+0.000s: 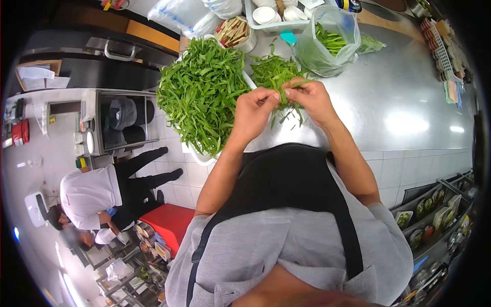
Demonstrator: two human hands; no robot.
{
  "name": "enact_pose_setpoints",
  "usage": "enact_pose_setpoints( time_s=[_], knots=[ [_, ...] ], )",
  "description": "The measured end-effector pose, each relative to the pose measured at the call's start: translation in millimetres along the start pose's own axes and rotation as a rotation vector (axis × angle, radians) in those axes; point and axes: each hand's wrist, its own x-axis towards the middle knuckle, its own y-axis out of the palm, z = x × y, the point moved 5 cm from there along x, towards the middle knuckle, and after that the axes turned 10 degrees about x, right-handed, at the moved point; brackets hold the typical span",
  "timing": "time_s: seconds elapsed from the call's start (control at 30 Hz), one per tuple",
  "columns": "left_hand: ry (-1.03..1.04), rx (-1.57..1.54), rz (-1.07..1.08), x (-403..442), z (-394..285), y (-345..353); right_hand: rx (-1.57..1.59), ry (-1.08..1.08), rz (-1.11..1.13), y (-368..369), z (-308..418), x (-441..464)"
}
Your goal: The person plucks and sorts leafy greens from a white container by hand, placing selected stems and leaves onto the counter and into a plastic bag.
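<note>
Head view, left to right: a tall heap of leaves fills a white tub, just beside your left forearm. Hold that forearm clear of the heap; leaves at its edge look liable to spill.

Your left hand is pinched, thumb and forefinger closed on a green sprig. The sprig sits between both hands, near the front edge of the worktop, with leaf tips hanging below. Grip lightly at the stem; a hard squeeze would probably bruise the leaves.

Beyond your fingertips lies a smaller pile of greens. Work over the worktop, so that loose bits land there rather than on the floor.

Your right hand is likewise pinched on the sprig, its fingertips close against the left. For a clean break, set both grips close together and bend the stem sharply.

Farther right, an open plastic bag holds green stems. Leave its mouth unobstructed.
</note>
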Motion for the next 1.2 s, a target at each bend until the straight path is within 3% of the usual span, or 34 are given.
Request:
enact_pose_setpoints(
  time_s=[0.17, 0.27, 0.4, 0.53, 0.67, 0.7, 0.83, 0.93, 1.07, 1.2],
  knots=[
    [0.043, 0.156, 0.052, 12.8, 5.1, 5.3, -0.038, -0.079, -0.079, -5.0, 3.7, -0.9],
    [-0.082, -0.04, -0.12, 15.4, 12.5, 10.2, 0.055, -0.111, -0.134, -21.7, -6.2, 0.1],
    [0.027, 0.194, -0.25, 28.8, 17.1, 4.0, 0.268, -0.104, -0.196, -33.1, -10.9, -6.7],
    [0.033, 0.094, -0.225, 31.1, 10.7, -1.3, 0.28, -0.102, -0.163, -42.8, -3.8, -10.1],
    [0.328, 0.078, -0.134, 19.3, -28.2, 11.0, 0.256, -0.1, -0.145, -42.1, -1.1, -10.3],
    [0.346, 0.127, -0.051, 19.0, -27.2, 16.2, 0.242, -0.094, -0.13, -41.1, -1.0, -11.5],
    [0.347, 0.576, -0.144, 31.4, 12.7, 16.9, 0.469, -0.141, -0.11, -40.6, 13.3, -14.3],
    [0.345, 0.501, -0.158, 22.7, -7.0, 11.8, 0.54, -0.151, -0.061, -33.4, 27.9, -19.3],
    [0.421, 0.062, 0.089, 10.4, -39.9, 23.6, 0.514, -0.133, 0.045, -23.6, 31.2, -22.6],
    [0.5, 0.018, -0.074, -4.2, -61.3, 16.9, 0.447, -0.124, 0.046, -17.1, 30.9, -28.8]
  ],
)
